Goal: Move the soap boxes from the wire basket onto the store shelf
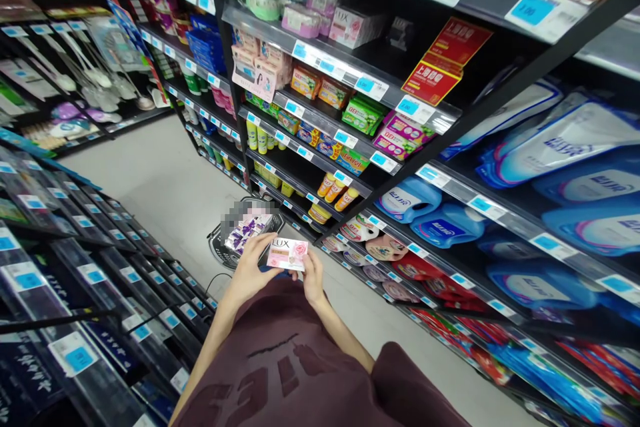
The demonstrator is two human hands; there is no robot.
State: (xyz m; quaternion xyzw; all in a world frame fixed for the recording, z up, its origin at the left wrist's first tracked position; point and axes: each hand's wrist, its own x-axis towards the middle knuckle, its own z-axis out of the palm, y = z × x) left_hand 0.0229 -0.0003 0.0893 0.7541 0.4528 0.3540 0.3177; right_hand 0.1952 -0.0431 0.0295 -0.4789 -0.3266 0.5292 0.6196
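Both hands hold a white and pink LUX soap box (287, 254) in front of my body, its printed face turned up toward me. My left hand (255, 260) grips the box's left end, thumb below and fingers at the top edge. On the right end, my right hand (313, 273) is closed with its fingers around the corner. Just beyond the hands, a black shopping basket (216, 247) stands on the floor with purple and white packs (245, 230) in it; part of its contents is blurred out.
Shelves with soap boxes (350, 25) rise ahead, a red sign (434, 61) hanging from one edge. Blue detergent bottles (445, 221) fill racks at right. Another shelf unit (75, 267) runs close on my left. Grey floor (150, 153) lies between them.
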